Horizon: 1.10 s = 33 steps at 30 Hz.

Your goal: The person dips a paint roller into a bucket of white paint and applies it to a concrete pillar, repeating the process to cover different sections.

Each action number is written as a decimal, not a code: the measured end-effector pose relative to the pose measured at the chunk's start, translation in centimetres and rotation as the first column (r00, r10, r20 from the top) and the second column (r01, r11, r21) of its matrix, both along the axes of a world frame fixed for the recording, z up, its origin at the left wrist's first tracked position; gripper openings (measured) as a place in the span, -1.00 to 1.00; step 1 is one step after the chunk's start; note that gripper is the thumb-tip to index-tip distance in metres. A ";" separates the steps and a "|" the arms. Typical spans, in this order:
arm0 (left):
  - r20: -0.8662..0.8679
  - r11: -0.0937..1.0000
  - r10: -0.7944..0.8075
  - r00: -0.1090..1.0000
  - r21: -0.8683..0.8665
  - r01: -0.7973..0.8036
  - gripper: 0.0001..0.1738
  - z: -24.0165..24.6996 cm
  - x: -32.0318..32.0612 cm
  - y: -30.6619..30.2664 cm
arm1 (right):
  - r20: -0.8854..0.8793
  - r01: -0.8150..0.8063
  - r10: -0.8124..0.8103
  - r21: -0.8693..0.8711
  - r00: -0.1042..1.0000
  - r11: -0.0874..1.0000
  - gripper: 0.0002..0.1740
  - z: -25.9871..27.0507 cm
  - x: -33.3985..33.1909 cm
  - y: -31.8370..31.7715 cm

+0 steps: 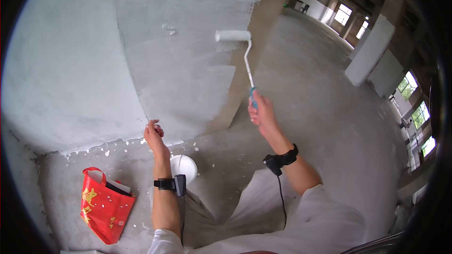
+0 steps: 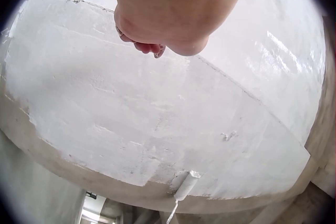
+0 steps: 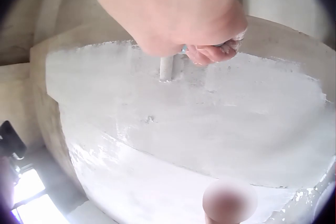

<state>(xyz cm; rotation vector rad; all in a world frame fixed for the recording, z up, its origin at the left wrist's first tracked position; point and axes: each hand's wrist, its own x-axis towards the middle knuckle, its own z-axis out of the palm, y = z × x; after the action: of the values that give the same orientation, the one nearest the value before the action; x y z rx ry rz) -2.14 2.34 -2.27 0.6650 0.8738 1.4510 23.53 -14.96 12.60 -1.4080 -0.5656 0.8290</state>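
My right hand [image 1: 262, 113] grips the blue handle [image 1: 253, 96] of a paint roller [image 1: 233, 36]. The roller's white sleeve lies against the grey-white wall [image 1: 179, 84], close to the bare brown strip along its edge. In the left wrist view the roller [image 2: 187, 184] appears low, with its metal rod running down out of frame. Part of the sleeve shows past the hand [image 3: 210, 37] in the right wrist view. My left hand [image 1: 154, 134] holds nothing; its fingers hang loosely curled, nearest the lower wall beside the vertical seam.
A white bucket [image 1: 183, 167] stands on the floor below my left wrist. At the left a red bag [image 1: 106, 207] with gold print holds a flat item. White splatters dot the concrete floor [image 1: 306, 113] along the wall base. A pillar [image 1: 370, 49] rises at the right.
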 end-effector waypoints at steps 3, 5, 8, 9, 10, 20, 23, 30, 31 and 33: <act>-0.011 0.999 -0.007 1.000 0.050 0.007 -0.72 -0.7 -0.5 -0.1 | 0.026 -0.007 0.005 0.067 1.000 0.998 -0.54 2.7 0.4 0.9; -0.018 0.999 -0.007 1.000 0.038 0.008 -0.72 -0.2 -0.6 -0.2 | 0.106 -0.022 0.011 0.111 0.994 0.994 -0.55 5.4 0.6 1.4; -0.008 1.000 -0.001 1.000 0.001 0.001 -0.72 -0.2 -0.7 0.0 | 0.149 -0.053 0.033 0.129 0.988 0.990 -0.55 7.8 0.8 2.2; -0.007 1.000 0.001 1.000 0.002 -0.001 -0.72 -0.4 -0.6 0.1 | 0.150 -0.055 0.035 0.130 0.988 0.990 -0.55 7.8 0.7 2.3; -0.012 1.000 0.000 1.000 0.009 0.000 -0.72 -0.7 -0.6 0.2 | 0.151 -0.046 0.025 0.138 0.988 0.989 -0.55 7.8 0.5 2.5; -0.004 1.000 0.002 1.000 0.011 -0.002 -0.69 -0.7 -0.3 0.5 | 0.322 -0.115 0.040 0.216 0.946 0.970 -0.55 10.7 -4.4 5.8; 0.002 1.000 0.000 1.000 0.003 0.000 -0.67 -0.6 -0.4 0.4 | 0.429 -0.202 0.121 0.149 0.895 0.968 -0.55 13.4 -6.3 7.6; -0.004 0.999 0.038 0.999 -0.014 -0.038 -0.70 -1.2 -0.5 0.6 | 0.813 -0.250 0.063 0.103 0.579 0.963 -0.44 16.8 -3.3 12.4; -0.007 1.000 0.029 1.000 -0.011 -0.029 -0.70 -1.2 -0.4 0.6 | 0.892 -0.217 0.029 0.078 0.452 0.973 -0.44 18.0 -3.1 12.2; -0.017 1.000 0.020 1.000 -0.020 -0.020 -0.69 -1.5 -0.2 0.5 | 0.948 -0.171 -0.001 0.059 0.318 0.983 -0.43 20.0 -2.6 11.4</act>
<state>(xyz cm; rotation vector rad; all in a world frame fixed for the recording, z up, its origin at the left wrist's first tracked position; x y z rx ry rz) -2.36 2.82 -3.80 0.6558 0.9097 1.4544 20.97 -3.56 32.59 -1.6435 -1.6097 -0.1254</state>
